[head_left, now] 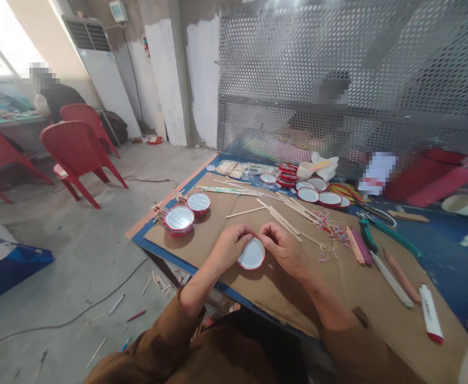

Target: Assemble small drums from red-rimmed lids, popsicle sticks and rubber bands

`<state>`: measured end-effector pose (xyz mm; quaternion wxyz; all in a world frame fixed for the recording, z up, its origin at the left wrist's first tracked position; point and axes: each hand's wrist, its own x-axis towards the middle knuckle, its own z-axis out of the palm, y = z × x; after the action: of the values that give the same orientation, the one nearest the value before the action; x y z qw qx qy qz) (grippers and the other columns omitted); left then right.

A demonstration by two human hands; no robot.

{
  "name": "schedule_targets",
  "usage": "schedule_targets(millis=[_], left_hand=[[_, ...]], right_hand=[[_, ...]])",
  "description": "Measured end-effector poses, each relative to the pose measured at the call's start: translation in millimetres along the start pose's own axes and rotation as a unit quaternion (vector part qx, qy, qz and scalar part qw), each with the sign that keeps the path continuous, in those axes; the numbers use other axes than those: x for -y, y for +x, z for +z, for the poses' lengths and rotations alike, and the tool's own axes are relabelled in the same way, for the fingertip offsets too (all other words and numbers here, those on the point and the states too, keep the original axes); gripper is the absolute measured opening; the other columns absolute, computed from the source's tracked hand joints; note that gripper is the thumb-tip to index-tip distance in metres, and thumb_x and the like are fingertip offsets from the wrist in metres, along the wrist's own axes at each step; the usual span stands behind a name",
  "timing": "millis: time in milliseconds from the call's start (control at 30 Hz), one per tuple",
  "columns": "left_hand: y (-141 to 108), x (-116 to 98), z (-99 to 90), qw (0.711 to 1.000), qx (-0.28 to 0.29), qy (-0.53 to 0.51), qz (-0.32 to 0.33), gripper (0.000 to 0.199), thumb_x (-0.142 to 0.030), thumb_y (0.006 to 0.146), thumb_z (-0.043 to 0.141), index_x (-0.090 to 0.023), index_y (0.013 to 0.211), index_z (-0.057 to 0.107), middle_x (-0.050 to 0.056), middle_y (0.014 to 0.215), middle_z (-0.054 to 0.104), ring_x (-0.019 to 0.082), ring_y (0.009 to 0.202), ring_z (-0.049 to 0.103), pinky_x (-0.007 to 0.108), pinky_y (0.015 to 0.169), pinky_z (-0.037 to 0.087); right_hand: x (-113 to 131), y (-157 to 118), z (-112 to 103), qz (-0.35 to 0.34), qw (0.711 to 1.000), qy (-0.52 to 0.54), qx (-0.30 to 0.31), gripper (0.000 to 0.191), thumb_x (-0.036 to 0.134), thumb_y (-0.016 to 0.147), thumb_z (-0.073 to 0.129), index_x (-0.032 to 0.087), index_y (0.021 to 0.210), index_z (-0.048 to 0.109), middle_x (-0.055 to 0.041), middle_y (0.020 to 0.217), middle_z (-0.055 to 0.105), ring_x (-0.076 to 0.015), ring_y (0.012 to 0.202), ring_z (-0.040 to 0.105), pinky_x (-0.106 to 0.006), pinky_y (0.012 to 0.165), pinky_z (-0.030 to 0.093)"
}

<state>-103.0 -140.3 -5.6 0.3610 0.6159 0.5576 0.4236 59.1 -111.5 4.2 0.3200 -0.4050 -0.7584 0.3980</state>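
Red chairs (74,141): on the floor at far left, apart from the table; a co-worker (64,98) sits behind them at another table.
Round stacks (179,218): two red-sided stacks with white tops, side by side on the cardboard (206,245) at its left end; thin sticks jut out on their left.
Left hand (231,248): thumb and fingers closed on the upper left rim of the red-rimmed disc; thumb on the upper face.
Red-rimmed disc (252,255): white face up, between the hands at the near edge of the cardboard.
Step in hand (judged): fine finger work at the disc's far rim.
Next move calls for (judged): a firm left hold on the disc and an exact fingertip pinch by the right at the rim.
Right hand (285,253): thumb and forefinger nearly together at the upper right rim; cannot tell whether they grip the rim or a small piece there.
Flat wooden sticks (284,221): loose, beyond the hands.
Rubber bands (332,226): tangled heap, right of the sticks.
Knife (389,278): dark green handle, blade toward the near side.
White tube (429,312): red cap toward the near side, lying at far right.
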Motion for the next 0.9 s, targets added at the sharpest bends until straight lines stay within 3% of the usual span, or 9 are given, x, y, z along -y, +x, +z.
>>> schedule_targets(millis=[167,333,500,700,800,900], left_hand=[[0.1,5.7,5.3,0.999,-0.048,0.011,0.016,0.016,-0.014,0.082,0.047,-0.017,0.083,0.063,0.002,0.084,0.066,0.015,0.080,0.058,0.025,0.075,0.044],[-2.6,7.7,10.4,0.994,-0.109,-0.014,0.014,0.015,-0.013,0.085,0.045,-0.016,0.085,0.060,0.003,0.083,0.064,0.015,0.078,0.058,0.025,0.072,0.043],[-5.6,1.7,11.0,0.991,-0.136,-0.001,0.006,0.013,-0.010,0.084,0.046,-0.016,0.082,0.058,0.003,0.082,0.063,0.015,0.078,0.057,0.025,0.071,0.043],[-7.6,2.2,12.8,0.991,-0.125,0.020,0.038,0.011,-0.011,0.084,0.048,-0.017,0.081,0.057,0.003,0.081,0.062,0.015,0.077,0.055,0.024,0.070,0.041],[-7.8,3.0,12.5,0.992,-0.121,0.016,0.038,0.011,-0.012,0.084,0.048,-0.017,0.080,0.056,0.002,0.079,0.061,0.015,0.075,0.055,0.024,0.070,0.041],[-8.1,2.5,11.4,0.992,-0.127,-0.007,0.026,0.012,-0.012,0.085,0.045,-0.017,0.080,0.055,0.002,0.078,0.060,0.014,0.076,0.054,0.024,0.071,0.041]], right_hand=[[0.7,-1.7,-0.8,0.017,0.999,-0.023,-0.017,0.022,0.040,0.084,0.051,0.020,0.077,0.054,0.0036,0.064,0.053,-0.0108,0.058,0.047,-0.023,0.054,0.036],[-8.9,-2.9,0.4,0.084,0.995,0.041,-0.024,0.027,0.045,0.076,0.061,0.018,0.078,0.058,0.0021,0.063,0.059,-0.0111,0.056,0.051,-0.022,0.053,0.037],[-11.6,-5.2,-5.7,0.152,0.986,0.066,-0.020,0.029,0.046,0.071,0.064,0.018,0.071,0.059,0.0034,0.055,0.055,-0.0090,0.047,0.045,-0.021,0.046,0.032],[5.3,-8.9,1.9,0.059,0.993,0.065,-0.074,0.028,0.045,0.080,0.056,0.019,0.072,0.056,0.0025,0.059,0.055,-0.0098,0.051,0.047,-0.021,0.048,0.035],[14.1,-13.8,10.4,-0.023,0.999,-0.035,-0.025,0.023,0.038,0.085,0.052,0.019,0.074,0.058,0.0000,0.066,0.059,-0.0124,0.060,0.053,-0.023,0.056,0.039],[16.9,-18.9,12.7,-0.094,0.984,-0.151,-0.004,0.020,0.030,0.086,0.051,0.019,0.073,0.060,-0.0012,0.069,0.061,-0.0135,0.066,0.054,-0.025,0.061,0.038]])
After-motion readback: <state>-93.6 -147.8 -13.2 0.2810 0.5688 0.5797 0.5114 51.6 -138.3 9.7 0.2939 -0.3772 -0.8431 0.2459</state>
